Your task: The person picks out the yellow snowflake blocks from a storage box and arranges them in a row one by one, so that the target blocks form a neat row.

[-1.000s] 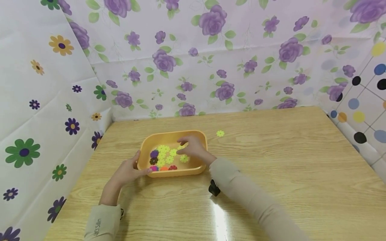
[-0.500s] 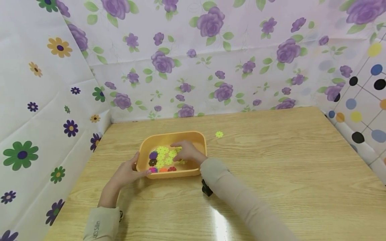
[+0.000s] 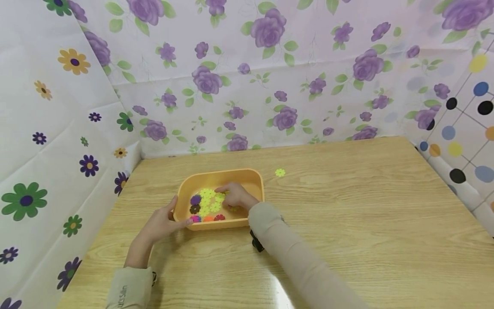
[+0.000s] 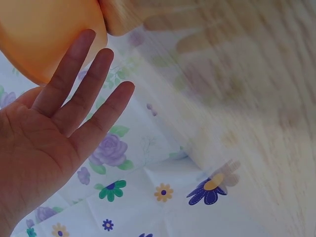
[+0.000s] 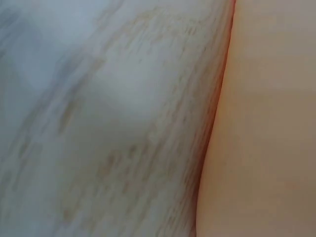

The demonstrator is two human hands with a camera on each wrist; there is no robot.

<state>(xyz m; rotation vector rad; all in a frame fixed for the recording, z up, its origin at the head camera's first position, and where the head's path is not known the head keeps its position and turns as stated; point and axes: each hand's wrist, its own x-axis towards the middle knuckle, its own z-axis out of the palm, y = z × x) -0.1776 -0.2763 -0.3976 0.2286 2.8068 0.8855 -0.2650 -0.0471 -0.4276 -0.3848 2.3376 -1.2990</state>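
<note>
An orange plastic tray (image 3: pixel 220 224) sits on the table, holding several yellow flower-shaped pieces (image 3: pixel 206 198). Purple (image 3: pixel 195 200), dark brown (image 3: pixel 194 209), pink, orange and red pieces (image 3: pixel 219 217) lie along its left and near sides. My left hand (image 3: pixel 160 223) holds the tray's near left corner, thumb at the near rim. In the left wrist view several fingers (image 4: pixel 81 96) of it extend straight beside the tray's outer wall. My right hand (image 3: pixel 235 196) reaches down among the yellow pieces, index finger forward; whether its fingertips pinch one is hidden. The right wrist view shows no hand, only the tray's wall (image 5: pixel 261 123).
A single yellow flower piece (image 3: pixel 280 172) lies on the wooden table (image 3: pixel 347 214), beyond the tray's right end. Flower-printed sheets (image 3: pixel 231 56) stand behind and to the left, and a dotted sheet (image 3: pixel 463 133) on the right. A black wrist camera (image 3: pixel 256 242) hangs below the right sleeve.
My right hand has moved left and lower inside the tray, and the gap between its thumb and index finger has narrowed. The left hand stays at the tray's corner.
</note>
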